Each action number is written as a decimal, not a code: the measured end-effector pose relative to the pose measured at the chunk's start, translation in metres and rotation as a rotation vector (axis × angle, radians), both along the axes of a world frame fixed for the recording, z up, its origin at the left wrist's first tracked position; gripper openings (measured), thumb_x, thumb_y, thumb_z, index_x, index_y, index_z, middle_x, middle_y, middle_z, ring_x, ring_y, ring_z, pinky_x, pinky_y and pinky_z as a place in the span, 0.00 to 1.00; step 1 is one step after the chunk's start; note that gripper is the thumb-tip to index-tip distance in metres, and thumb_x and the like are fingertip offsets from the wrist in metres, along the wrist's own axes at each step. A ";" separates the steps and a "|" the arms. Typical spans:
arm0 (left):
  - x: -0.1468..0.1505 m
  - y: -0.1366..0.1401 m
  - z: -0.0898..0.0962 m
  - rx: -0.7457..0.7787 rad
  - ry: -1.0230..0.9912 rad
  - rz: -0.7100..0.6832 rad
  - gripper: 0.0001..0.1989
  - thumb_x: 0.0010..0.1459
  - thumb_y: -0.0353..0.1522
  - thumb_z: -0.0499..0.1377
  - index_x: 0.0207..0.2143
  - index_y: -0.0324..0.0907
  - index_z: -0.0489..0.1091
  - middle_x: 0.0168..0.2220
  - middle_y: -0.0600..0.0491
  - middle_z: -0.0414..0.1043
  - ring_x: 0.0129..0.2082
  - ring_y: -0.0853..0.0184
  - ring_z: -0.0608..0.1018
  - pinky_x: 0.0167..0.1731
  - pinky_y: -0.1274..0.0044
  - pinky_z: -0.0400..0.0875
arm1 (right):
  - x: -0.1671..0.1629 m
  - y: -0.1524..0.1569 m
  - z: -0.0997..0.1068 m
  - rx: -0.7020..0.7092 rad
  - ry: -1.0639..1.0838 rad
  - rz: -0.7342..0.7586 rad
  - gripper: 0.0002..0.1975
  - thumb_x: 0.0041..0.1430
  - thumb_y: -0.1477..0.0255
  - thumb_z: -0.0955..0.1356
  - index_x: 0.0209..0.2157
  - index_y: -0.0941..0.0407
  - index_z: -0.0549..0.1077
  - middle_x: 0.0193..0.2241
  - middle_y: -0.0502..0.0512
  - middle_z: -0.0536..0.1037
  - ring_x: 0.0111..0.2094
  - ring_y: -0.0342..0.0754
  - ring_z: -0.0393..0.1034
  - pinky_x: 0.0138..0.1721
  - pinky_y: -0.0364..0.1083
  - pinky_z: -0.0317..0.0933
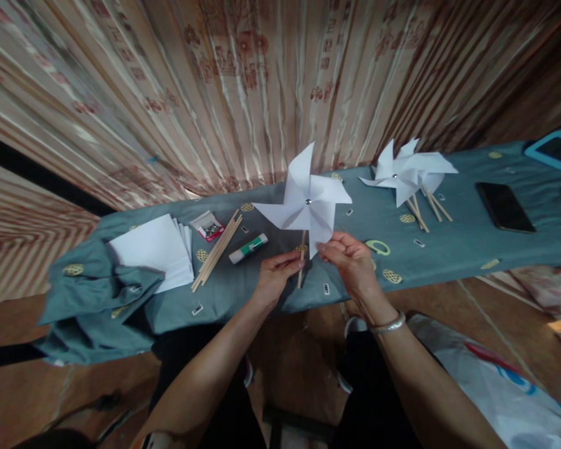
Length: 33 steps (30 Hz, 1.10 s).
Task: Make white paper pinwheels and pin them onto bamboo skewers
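Note:
A white paper pinwheel (295, 209) with a shiny pin at its centre stands upright over the middle of the cloth-covered table. My left hand (280, 274) is closed around its wooden stick (300, 278). At the pinwheel's lower right, my right hand (348, 259) pinches the edge of a paper blade. To the left of my hands lie a green and white glue stick (248, 249), several loose wooden sticks (217, 251) and a small red-edged packet (208, 226). Pale green-handled scissors (378, 248) rest just right of my right hand, partly hidden.
White paper sheets (155, 248) are stacked at the left, partly under a cloth fold. Several pinwheels (404, 178) lie at the back right, beside a black phone (505, 207) and a blue-framed device (554, 151). A curtain (271, 93) hangs behind the table (453, 249). A plastic bag (477, 374) is below.

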<state>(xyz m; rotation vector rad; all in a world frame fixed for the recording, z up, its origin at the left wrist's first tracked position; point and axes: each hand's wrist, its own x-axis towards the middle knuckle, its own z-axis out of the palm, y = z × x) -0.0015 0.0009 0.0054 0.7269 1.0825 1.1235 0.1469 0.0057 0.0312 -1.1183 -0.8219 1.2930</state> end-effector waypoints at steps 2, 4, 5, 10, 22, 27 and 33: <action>0.000 0.000 -0.001 -0.003 0.004 0.000 0.16 0.32 0.35 0.74 0.29 0.43 0.81 0.33 0.51 0.82 0.37 0.61 0.81 0.49 0.68 0.70 | -0.003 -0.001 0.001 -0.004 -0.001 0.026 0.19 0.36 0.63 0.79 0.30 0.54 0.76 0.19 0.43 0.76 0.21 0.39 0.66 0.27 0.41 0.62; 0.000 0.000 -0.001 -0.007 0.013 -0.002 0.16 0.33 0.35 0.74 0.29 0.42 0.81 0.33 0.51 0.82 0.36 0.61 0.80 0.49 0.68 0.71 | -0.006 -0.002 0.001 -0.009 0.000 0.048 0.18 0.36 0.63 0.80 0.29 0.54 0.75 0.19 0.43 0.75 0.21 0.39 0.66 0.27 0.41 0.63; 0.000 0.000 -0.001 -0.005 0.021 -0.005 0.16 0.33 0.35 0.73 0.29 0.42 0.81 0.33 0.50 0.82 0.36 0.61 0.80 0.48 0.68 0.71 | -0.007 -0.002 0.001 -0.011 -0.001 0.056 0.18 0.36 0.63 0.80 0.29 0.54 0.75 0.19 0.43 0.76 0.21 0.39 0.66 0.28 0.42 0.63; 0.000 -0.001 -0.001 0.012 0.015 -0.039 0.16 0.34 0.36 0.73 0.29 0.43 0.81 0.33 0.51 0.82 0.35 0.63 0.80 0.47 0.70 0.71 | -0.012 -0.003 0.000 -0.023 0.001 0.068 0.20 0.36 0.62 0.79 0.31 0.53 0.75 0.21 0.44 0.78 0.22 0.40 0.68 0.29 0.43 0.66; -0.001 -0.002 0.000 0.007 -0.008 -0.025 0.17 0.33 0.36 0.74 0.30 0.43 0.81 0.33 0.51 0.82 0.36 0.62 0.80 0.48 0.69 0.70 | -0.012 -0.001 -0.001 0.006 -0.108 0.066 0.25 0.33 0.59 0.80 0.33 0.54 0.73 0.19 0.45 0.78 0.20 0.42 0.68 0.24 0.43 0.63; -0.003 -0.001 -0.001 -0.011 0.011 -0.018 0.16 0.34 0.35 0.74 0.30 0.42 0.81 0.35 0.50 0.82 0.38 0.60 0.80 0.50 0.67 0.70 | 0.018 0.001 0.008 0.096 -0.344 -0.113 0.18 0.49 0.54 0.73 0.29 0.55 0.76 0.17 0.47 0.75 0.18 0.40 0.61 0.20 0.41 0.55; -0.005 -0.003 -0.001 -0.019 0.037 -0.085 0.16 0.34 0.35 0.74 0.30 0.42 0.81 0.35 0.48 0.82 0.38 0.59 0.81 0.49 0.67 0.71 | 0.051 0.017 0.005 0.212 -0.398 -0.422 0.18 0.44 0.57 0.76 0.34 0.54 0.76 0.29 0.52 0.80 0.32 0.46 0.74 0.36 0.46 0.68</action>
